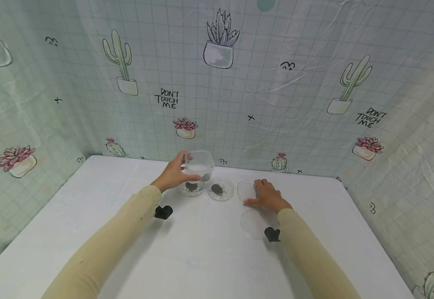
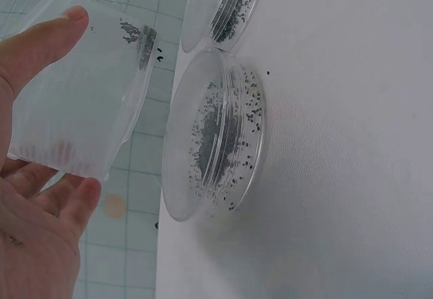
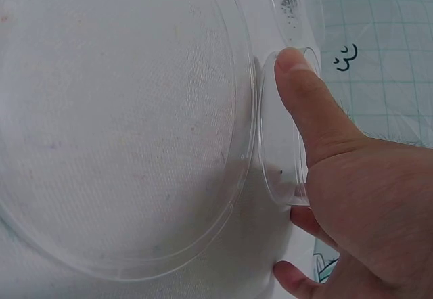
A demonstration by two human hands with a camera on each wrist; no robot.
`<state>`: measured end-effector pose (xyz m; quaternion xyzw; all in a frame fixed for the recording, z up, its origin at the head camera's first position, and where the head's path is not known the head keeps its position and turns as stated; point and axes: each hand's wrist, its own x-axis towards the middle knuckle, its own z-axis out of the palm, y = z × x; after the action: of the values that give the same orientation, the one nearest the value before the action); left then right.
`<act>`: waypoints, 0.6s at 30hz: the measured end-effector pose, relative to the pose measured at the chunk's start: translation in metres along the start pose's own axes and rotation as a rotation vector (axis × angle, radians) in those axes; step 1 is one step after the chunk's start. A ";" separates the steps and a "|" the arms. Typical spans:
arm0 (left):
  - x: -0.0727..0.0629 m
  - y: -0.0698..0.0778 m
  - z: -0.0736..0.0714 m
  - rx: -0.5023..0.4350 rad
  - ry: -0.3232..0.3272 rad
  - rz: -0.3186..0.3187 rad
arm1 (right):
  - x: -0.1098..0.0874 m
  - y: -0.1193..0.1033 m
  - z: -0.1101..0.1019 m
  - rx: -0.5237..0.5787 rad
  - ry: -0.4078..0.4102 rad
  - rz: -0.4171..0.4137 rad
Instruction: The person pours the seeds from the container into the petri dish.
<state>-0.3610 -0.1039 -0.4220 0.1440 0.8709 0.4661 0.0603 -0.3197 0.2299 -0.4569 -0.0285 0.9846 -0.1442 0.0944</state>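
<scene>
My left hand holds a clear plastic tub up at the table's back edge, thumb on one side and fingers on the other. A few dark, seed-like grains gather in one corner of the tub. Just below it stands a clear petri dish with a heap of the same grains. Beside that dish is a second petri dish, also with a dark heap. To the right, my right hand grips a third petri dish by its rim, with thumb and fingers on opposite sides.
A clear round dish lies on the white table in front of my right hand. Black pieces show at both wrists. A curtain printed with cacti hangs directly behind the table. One loose grain lies near the dishes.
</scene>
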 end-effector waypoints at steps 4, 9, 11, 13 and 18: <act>0.000 0.003 0.000 0.006 -0.003 0.001 | 0.001 0.000 0.000 -0.006 -0.006 0.001; 0.001 0.006 0.001 0.008 -0.009 -0.009 | 0.001 0.000 -0.002 -0.004 -0.014 0.006; 0.002 0.006 0.001 0.009 -0.010 -0.013 | 0.001 0.000 -0.002 -0.004 -0.016 0.005; 0.003 0.007 0.001 0.008 -0.012 -0.015 | 0.000 -0.001 -0.003 -0.006 -0.017 0.005; 0.005 0.007 0.002 0.013 -0.018 -0.018 | 0.000 -0.001 -0.003 -0.008 -0.019 0.005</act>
<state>-0.3639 -0.0966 -0.4169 0.1407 0.8745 0.4586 0.0713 -0.3198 0.2297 -0.4538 -0.0279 0.9843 -0.1400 0.1040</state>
